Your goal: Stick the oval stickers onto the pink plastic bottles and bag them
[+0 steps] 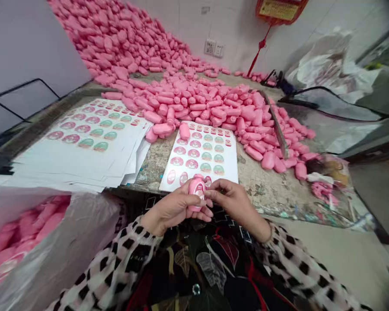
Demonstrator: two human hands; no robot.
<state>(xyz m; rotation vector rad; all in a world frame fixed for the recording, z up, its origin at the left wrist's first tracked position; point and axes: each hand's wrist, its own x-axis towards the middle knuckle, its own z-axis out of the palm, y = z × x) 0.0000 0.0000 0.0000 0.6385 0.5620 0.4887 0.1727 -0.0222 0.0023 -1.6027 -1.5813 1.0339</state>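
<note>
Bagged soap (26,233) sits low at far left, beside stacked label sheets (84,149) on the bench (262,190). Left hand (171,211) closes around one pink bar (197,192), holding it upright above the lap so its front faces the right hand (233,203), whose fingertips (210,193) pinch in against that face; anything held between them is too small to tell. Single label sheet (197,155) lies within short reach ahead, loose bars (253,125) heaped to its right.
</note>
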